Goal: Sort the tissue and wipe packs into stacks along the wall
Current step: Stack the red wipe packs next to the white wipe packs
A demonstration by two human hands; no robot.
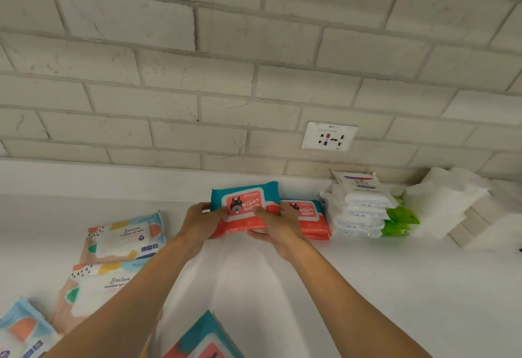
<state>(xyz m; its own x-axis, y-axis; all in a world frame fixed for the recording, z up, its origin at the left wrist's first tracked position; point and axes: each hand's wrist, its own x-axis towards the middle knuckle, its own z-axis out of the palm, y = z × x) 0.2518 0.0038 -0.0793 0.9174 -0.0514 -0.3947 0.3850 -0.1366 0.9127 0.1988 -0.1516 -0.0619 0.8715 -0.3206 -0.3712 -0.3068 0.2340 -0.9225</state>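
Both my hands grip one teal-and-red wipes pack point(245, 199) just above the white counter near the wall. My left hand point(202, 222) clasps its left end and my right hand point(275, 226) its right front edge. Right beside it lies a low stack of matching teal-and-red packs point(309, 215). Further right stands a stack of white packs point(357, 208) with a Dove pack on top, green packs point(401, 220) behind them, and a pile of white tissue packs point(449, 202) against the wall.
Two Stalove wet-wipe packs point(127, 234) point(99, 287) lie loose at left, a blue pack point(24, 329) at the bottom left corner, and another teal-and-red pack point(206, 340) at the bottom edge. A wall socket point(329, 136) sits in the white brick wall.
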